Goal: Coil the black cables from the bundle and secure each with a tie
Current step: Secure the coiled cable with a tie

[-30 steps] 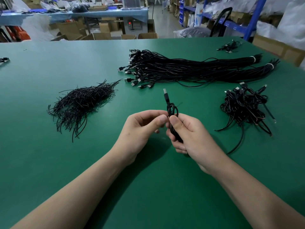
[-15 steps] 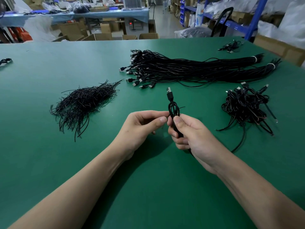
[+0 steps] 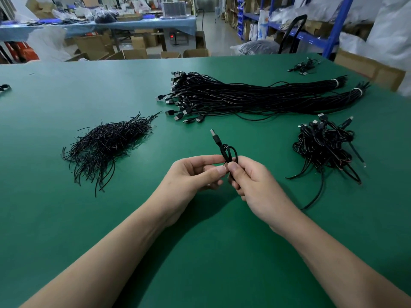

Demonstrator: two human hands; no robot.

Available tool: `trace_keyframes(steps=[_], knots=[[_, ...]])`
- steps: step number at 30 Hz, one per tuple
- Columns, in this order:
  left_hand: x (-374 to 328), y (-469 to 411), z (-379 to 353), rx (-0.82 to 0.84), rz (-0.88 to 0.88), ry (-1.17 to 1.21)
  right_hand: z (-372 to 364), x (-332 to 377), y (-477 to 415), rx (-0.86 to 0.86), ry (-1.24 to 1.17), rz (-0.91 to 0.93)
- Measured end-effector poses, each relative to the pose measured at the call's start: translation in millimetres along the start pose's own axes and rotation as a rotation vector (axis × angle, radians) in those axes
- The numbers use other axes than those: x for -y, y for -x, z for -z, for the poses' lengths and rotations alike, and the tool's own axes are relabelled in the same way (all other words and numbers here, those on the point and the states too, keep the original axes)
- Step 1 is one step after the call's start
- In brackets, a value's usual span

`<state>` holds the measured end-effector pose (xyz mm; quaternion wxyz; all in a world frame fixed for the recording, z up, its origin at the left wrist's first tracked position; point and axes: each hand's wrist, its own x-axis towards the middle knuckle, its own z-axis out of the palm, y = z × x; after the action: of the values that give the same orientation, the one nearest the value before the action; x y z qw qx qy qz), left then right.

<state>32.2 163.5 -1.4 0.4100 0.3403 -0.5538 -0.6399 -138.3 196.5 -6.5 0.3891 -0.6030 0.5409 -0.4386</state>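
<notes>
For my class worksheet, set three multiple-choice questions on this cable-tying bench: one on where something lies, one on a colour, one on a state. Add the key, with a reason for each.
1. Where does the pile of loose ties lie?
A) to the person's right
B) to the person's left, beyond the left hand
C) on the floor

2. What colour is the table top?
A) blue
B) grey
C) green

3. How is the coiled cable placed?
A) lying loose on the table top
B) held in both hands, plug end sticking out above the fingers
C) hanging from a hook

Key:
1 B, the ties lie out past the left hand.
2 C, green shows all round the arms.
3 B, the left hand pinches the coil and the right hand has it in its grip.
</notes>
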Motion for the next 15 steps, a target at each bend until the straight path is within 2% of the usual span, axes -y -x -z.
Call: trace_keyframes(steps=[4, 10, 15], knots=[[-2.6, -0.3, 4.3, 0.044, 0.084, 0.164, 0.7, 0.0, -0.2, -0.002, -0.041, 0.025], [-4.0, 0.9, 5.1, 0.033, 0.049, 0.078, 1.4, 3.1, -0.3, 0.056, -0.237, 0.026], [-4.4, -0.5, 5.0, 0.013, 0.026, 0.055, 1.0, 2.8, 0.4, 0.103, -0.264, 0.034]])
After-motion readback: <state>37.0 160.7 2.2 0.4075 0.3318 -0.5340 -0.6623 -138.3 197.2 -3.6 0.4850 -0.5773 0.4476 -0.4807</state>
